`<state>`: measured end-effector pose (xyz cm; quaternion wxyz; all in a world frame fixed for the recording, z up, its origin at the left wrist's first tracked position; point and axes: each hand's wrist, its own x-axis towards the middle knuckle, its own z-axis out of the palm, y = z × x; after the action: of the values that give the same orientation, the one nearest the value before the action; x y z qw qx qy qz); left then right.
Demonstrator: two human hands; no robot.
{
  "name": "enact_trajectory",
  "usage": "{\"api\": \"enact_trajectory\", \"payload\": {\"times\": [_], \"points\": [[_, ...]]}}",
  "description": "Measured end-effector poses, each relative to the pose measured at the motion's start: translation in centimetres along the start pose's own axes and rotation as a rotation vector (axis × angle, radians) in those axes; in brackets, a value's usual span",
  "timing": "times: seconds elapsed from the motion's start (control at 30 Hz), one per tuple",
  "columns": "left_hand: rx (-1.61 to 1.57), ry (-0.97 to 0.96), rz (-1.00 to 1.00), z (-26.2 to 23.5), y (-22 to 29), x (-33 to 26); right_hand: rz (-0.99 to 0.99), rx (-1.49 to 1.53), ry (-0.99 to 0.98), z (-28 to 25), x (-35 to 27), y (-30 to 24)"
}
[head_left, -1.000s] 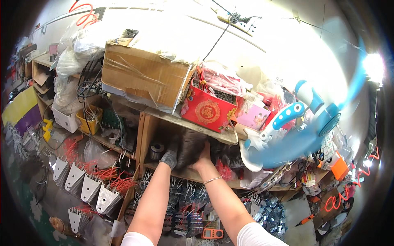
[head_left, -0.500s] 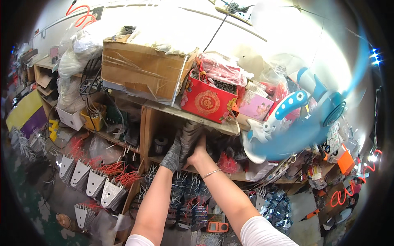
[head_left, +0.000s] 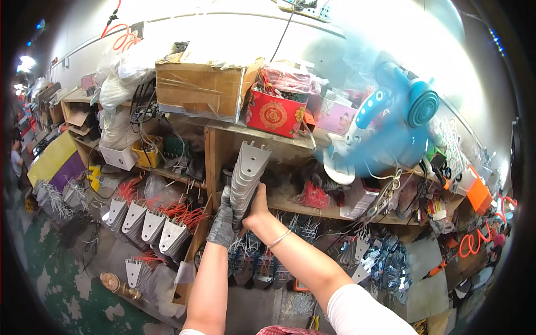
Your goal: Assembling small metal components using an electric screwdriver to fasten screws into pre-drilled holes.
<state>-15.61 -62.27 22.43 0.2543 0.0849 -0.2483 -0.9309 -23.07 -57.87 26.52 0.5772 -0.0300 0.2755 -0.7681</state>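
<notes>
In front of the shelf, a stack of grey tapered metal plates (head_left: 248, 167) stands tilted between my hands, its wide end with small holes and short prongs upward. My left hand (head_left: 222, 220), in a dark grey glove, is closed on the stack's left side. Bare, with a bracelet at the wrist, my right hand (head_left: 258, 211) grips the right side low down; its fingers are partly hidden behind the plates. Similar plate stacks (head_left: 153, 226) with red wires stand in a row at the lower left. Below my hands lie more dark parts with pale wires (head_left: 262, 268).
Above the stack, a shelf board carries a cardboard box (head_left: 198, 86) and a red box (head_left: 275, 114). A blue fan (head_left: 391, 120) with blurred blades is close at the right. The shelf's wooden upright (head_left: 211, 162) stands left of my hands. A pile of dark blocks (head_left: 387, 267) lies lower right.
The plate stack, earlier shaded under the shelf edge, is now out in the light with its holed face showing. Both hands still hold it. The whole view has shifted.
</notes>
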Motion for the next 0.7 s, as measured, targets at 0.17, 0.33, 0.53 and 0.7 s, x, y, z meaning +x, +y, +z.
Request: {"api": "enact_trajectory", "payload": {"times": [0.17, 0.33, 0.53, 0.7], "points": [[0.024, 0.029, 0.093, -1.1, -1.3, -5.2, 0.033, 0.056, -0.007, 0.7, -6.0, 3.7], [0.089, 0.003, -0.002, -1.0, -5.5, -10.7, -0.029, 0.101, -0.062, -2.4, -11.3, 5.9], [0.172, -0.058, -0.226, -0.8, -10.6, -16.1, -0.201, 0.185, 0.106, -8.5, -17.2, 8.5], [0.226, -0.133, -0.316, 1.5, -17.0, -20.9, -0.448, 0.149, 0.322, -12.2, -24.4, 8.2]]}}
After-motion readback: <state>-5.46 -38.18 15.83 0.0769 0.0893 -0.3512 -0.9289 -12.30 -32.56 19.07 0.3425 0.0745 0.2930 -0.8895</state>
